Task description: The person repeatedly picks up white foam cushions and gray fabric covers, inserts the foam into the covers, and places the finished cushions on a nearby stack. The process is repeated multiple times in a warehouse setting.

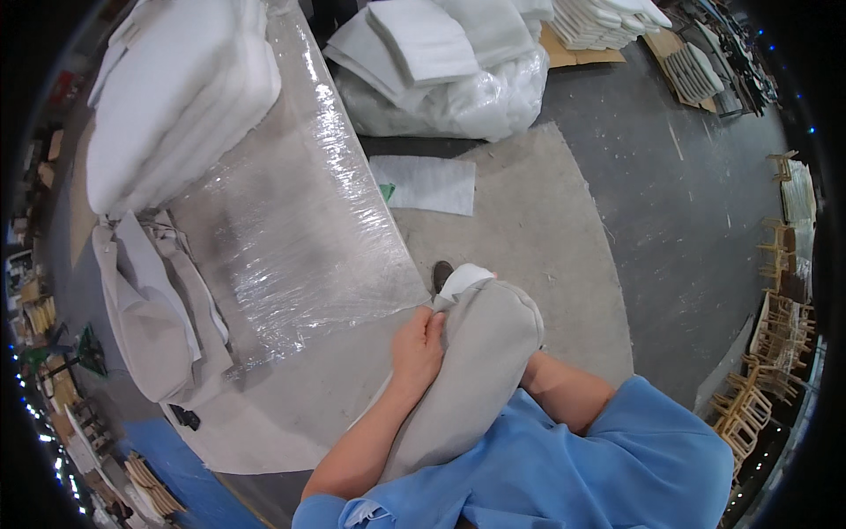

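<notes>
Because the padded piece in the grey fabric cover (480, 353) is long and soft, the person seems to need body as well as hands to manage it: it slants through the lower middle of the frame, its lower end against the blue shirt (608, 458), which probably serves as a backstop. From where I stand, the left hand (419, 351) is closed on the cover's left edge near the upper end, a grip that looks meant to hold the cloth taut beside the white padding (467, 280) showing there. The right forearm (568, 388) goes in behind the other side; I can't tell what the right hand is doing, though an arm placed so would steady the piece from beneath. To the left, clear film covers the tabletop (273, 212), perhaps so cloth slides without snagging or soiling. White padding slabs (176, 115) are stacked at the upper left, and loose grey covers (150, 326) lie below them, both seemingly put within easy reach on one side. More white pads (423, 44) sit at the top centre, on a bulging plastic bag (493, 101), likely to stay off the floor.
</notes>
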`<state>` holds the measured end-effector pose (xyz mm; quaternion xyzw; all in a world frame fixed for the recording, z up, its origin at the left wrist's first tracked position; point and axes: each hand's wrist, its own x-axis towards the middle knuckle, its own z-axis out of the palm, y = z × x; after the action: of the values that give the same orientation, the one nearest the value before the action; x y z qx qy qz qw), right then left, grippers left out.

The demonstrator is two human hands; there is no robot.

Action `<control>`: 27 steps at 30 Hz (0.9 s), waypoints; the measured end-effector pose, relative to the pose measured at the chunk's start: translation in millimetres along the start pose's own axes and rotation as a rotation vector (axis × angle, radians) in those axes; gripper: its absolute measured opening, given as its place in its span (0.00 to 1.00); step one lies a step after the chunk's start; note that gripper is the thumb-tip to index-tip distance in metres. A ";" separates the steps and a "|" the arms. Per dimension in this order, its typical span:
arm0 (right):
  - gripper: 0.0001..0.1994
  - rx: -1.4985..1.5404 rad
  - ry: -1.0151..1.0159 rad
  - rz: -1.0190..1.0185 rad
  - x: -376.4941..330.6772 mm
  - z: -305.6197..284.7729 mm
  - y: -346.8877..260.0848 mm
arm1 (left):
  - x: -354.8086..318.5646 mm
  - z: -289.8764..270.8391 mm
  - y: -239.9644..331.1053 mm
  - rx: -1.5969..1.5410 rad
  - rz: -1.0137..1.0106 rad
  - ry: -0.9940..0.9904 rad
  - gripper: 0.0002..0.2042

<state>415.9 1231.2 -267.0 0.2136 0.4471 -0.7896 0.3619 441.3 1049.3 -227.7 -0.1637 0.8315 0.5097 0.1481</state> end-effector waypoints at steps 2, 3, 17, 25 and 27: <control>0.33 -0.074 0.082 0.005 14.4 5.1 -9.3 | 9.9 0.6 -1.8 -0.004 -0.005 0.067 0.13; 0.33 -0.080 0.103 0.012 18.2 6.1 -11.3 | 16.8 -1.6 -1.0 -0.001 0.005 0.096 0.13; 0.30 0.075 0.409 -0.084 16.5 7.6 61.3 | 60.2 23.1 -20.2 0.006 0.064 0.021 0.12; 0.29 0.026 0.508 -0.247 33.0 11.8 32.0 | 77.9 -2.0 -37.7 -0.221 -0.178 -0.343 0.10; 0.30 0.017 0.510 -0.231 39.2 10.6 34.3 | 80.1 0.7 -27.2 -0.191 -0.194 -0.336 0.11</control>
<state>416.5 1195.6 -306.4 0.3560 0.5384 -0.7502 0.1434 380.6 1028.7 -282.8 -0.1692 0.7233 0.5897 0.3169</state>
